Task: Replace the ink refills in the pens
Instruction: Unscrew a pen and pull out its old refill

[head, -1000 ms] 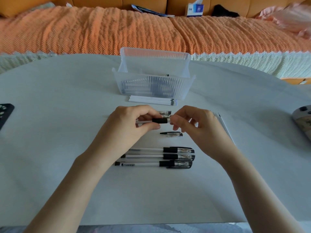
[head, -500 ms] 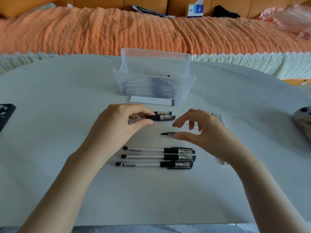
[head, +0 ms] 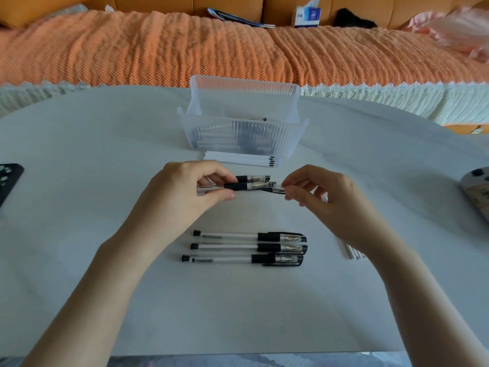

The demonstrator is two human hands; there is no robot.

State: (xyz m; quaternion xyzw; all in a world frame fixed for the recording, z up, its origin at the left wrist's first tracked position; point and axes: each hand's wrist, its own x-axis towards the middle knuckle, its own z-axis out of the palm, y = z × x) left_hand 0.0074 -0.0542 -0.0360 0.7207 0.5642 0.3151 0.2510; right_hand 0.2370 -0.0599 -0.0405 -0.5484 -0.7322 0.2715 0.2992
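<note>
Three capped pens (head: 246,247) lie side by side on the pale counter (head: 79,234), nearest the viewer, their caps pointing right and their black end plugs left. Taking that row as the landmark: just to its right, partly hidden under the right forearm, a few white refills (head: 353,252) rest on the counter. Beyond the row, above the surface, the left hand (head: 182,200) pinches a pen (head: 238,186) by its clear barrel between thumb and fingers, the black grip and metal tip sticking out to the right. The right hand (head: 325,200) is opposite it, thumb and forefinger pressed together on a small clear cap (head: 277,191) with a black clip, held right at the pen's tip; whether cap and tip touch cannot be told. A second pen (head: 255,178) shows just behind the held one, its left part hidden by the left hand's fingers. Farther from the row, a neat bundle of white refills (head: 240,158) lies against the front wall of a clear ribbed plastic bin (head: 243,139), through which more pens are dimly visible. Far left of the row a dark object (head: 8,181) sits at the counter's edge; far right, a rounded grey device (head: 476,189). Past the counter runs a sofa under an orange knitted cover (head: 158,49), with a small blue and white box (head: 307,15) on it.
</note>
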